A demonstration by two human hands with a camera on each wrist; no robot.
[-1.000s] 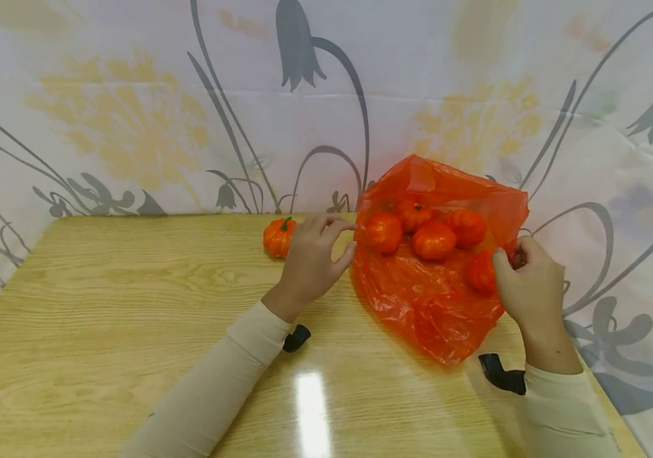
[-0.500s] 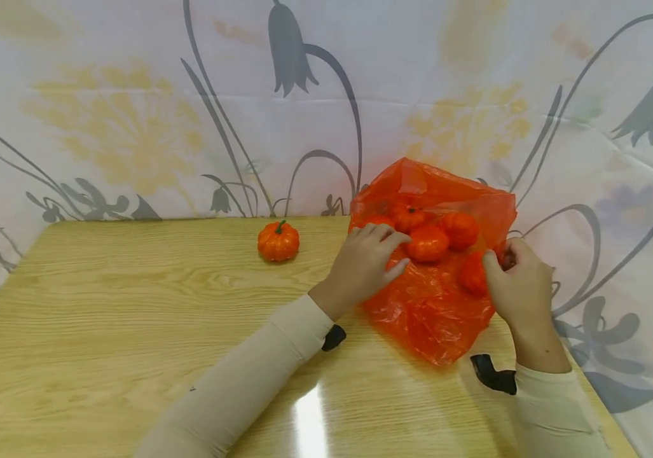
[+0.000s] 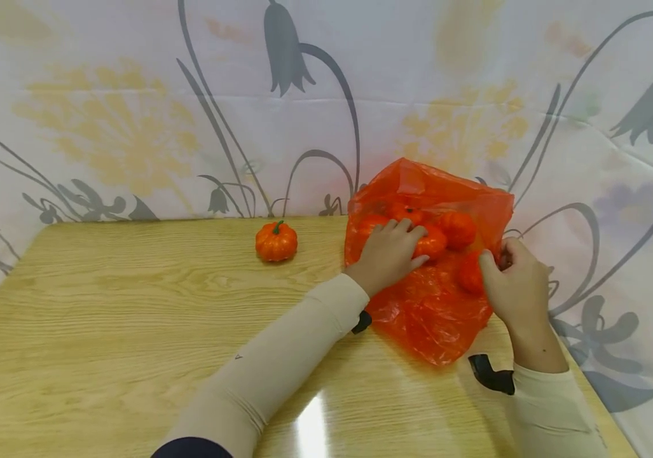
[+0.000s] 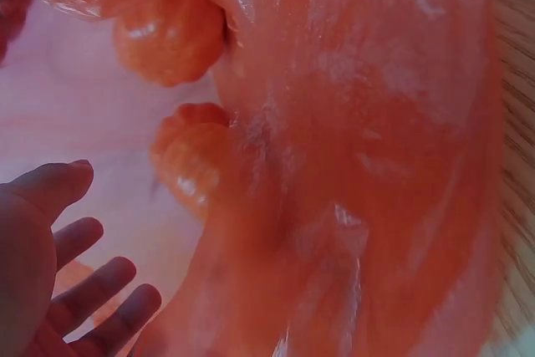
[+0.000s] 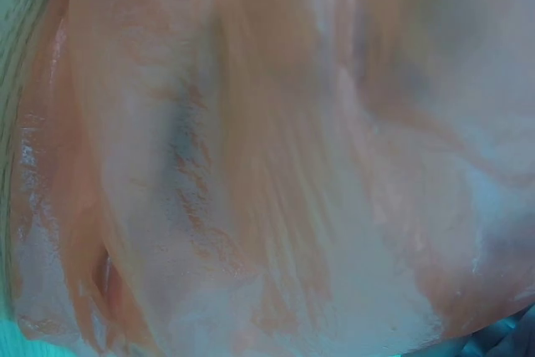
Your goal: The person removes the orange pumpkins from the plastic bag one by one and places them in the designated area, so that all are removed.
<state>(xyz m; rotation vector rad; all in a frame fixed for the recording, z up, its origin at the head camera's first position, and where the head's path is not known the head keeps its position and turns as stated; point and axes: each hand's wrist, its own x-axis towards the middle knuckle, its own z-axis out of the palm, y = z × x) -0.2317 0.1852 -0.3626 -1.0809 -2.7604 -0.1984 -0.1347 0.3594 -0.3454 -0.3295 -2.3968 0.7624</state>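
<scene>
head view, right of centre: the left hand (image 3: 391, 251) has its fingers spread and slightly bent, holding nothing, and hides part of the pumpkins (image 3: 458, 229) in the red bag (image 3: 458, 187). farther right, the right hand (image 3: 521, 280) pinches the rim of that thin, crinkled, translucent plastic. one glossy, ribbed pumpkin with a green stem (image 3: 276, 243) sits left of centre on the wood-grain table (image 3: 131, 318), before a flower-printed backdrop (image 3: 223, 38).

Crinkly red bag (image 3: 432, 308) w/ sev. pumpkins (image 3: 457, 229) inside, lone pumpkin (image 3: 276, 243) outside
</scene>
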